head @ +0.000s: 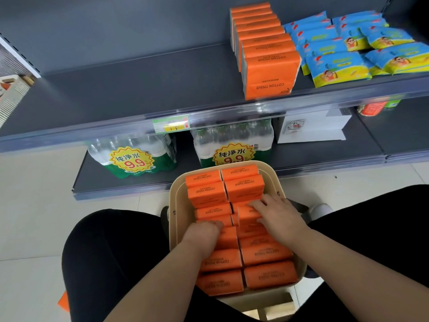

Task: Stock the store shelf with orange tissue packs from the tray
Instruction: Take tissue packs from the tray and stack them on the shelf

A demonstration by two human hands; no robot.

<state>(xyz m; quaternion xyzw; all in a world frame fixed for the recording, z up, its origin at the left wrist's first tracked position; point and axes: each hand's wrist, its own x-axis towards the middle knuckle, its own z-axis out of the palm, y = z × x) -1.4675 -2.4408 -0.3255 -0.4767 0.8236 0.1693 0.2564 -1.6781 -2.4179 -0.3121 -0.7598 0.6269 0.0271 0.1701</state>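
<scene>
Digging into the beige plastic tray [173, 198], the right hand [278, 213] grips one orange plastic-wrapped tissue pack [247, 217], fingers across its top and thumb at its near side. The left hand [204, 232] curls its fingers down into the left row; whether it has hold of a pack I cannot tell. A straight upward lift looks wisest, as the neighbouring packs sit tight. The dark grey metal shelf [139, 89] above offers bare space left of its orange row [269, 63]. Blue-and-yellow wipe packets [336, 66] crowd the right, and the clear price rail [232, 115] juts in front.
</scene>
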